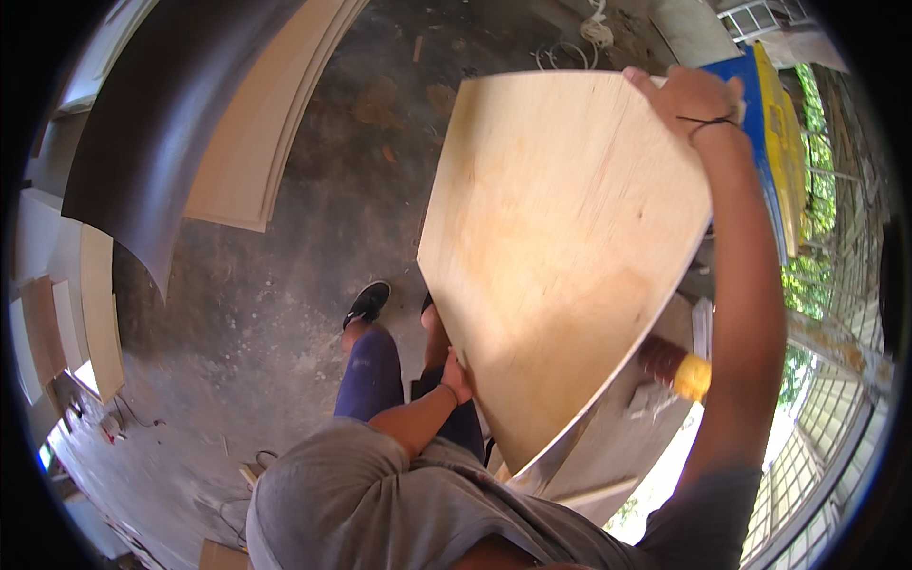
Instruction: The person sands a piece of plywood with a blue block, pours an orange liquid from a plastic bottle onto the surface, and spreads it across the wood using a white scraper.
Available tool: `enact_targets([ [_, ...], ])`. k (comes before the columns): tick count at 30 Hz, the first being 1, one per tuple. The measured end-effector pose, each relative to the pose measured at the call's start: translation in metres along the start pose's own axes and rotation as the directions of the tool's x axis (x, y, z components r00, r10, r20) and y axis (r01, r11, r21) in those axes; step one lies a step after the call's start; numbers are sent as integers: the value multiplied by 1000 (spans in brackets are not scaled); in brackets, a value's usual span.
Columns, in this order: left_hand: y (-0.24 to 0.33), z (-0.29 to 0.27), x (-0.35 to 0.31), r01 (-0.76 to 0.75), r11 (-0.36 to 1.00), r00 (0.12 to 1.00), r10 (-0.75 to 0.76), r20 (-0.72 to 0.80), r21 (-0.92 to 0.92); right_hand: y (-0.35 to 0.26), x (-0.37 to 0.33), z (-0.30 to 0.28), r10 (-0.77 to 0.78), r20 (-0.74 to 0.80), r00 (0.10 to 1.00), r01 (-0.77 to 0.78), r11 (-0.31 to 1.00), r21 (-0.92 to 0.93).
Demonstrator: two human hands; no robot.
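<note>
A large pale plywood sheet point(570, 237) is held up in front of me, tilted, with light wood grain and a few small knots. My left hand point(456, 376) grips its lower left edge, close to my thigh. Stretched far out, my right hand point(692, 98) is closed over the sheet's upper right corner, and a thin dark cord circles that wrist. Parts of the fingers of both hands are hidden by the sheet's edges.
Leaning at the far left are a dark brown glossy sheet point(157, 123) and several pale boards point(252, 171). A blue and yellow object point(769, 142) stands behind my right forearm. A brown and yellow cylinder point(676, 369) lies below the sheet. White rope point(597, 30) rests at the back.
</note>
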State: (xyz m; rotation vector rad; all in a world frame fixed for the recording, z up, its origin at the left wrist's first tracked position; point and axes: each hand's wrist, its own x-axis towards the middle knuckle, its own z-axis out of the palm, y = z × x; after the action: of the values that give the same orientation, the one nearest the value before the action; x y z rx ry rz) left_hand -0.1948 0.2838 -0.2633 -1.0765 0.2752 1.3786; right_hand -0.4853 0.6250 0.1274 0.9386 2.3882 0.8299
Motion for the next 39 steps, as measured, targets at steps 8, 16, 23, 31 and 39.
enact_targets([
  [8, 18, 30, -110, 121, 959, 975, -66, -215, 256, 123, -256, -133, 193, -391, 900, -102, 965, 241],
  [16, 156, 107, -103, -149, 814, 974, 22, 227, 562, 121, -623, -133, 751, -250, 611, -565, 635, 526],
  [23, 130, 103, -161, 83, 686, 926, -321, 198, 723, 45, -766, -100, 936, -337, 103, -634, 323, 702],
  [31, 62, -71, -262, 284, 540, 849, -526, 54, 792, -47, -989, -42, 987, -59, -153, -637, -53, 769],
  [39, 46, -152, -275, 569, 450, 729, -664, -169, 688, -157, -1221, 6, 829, 186, -527, -429, -448, 784],
])
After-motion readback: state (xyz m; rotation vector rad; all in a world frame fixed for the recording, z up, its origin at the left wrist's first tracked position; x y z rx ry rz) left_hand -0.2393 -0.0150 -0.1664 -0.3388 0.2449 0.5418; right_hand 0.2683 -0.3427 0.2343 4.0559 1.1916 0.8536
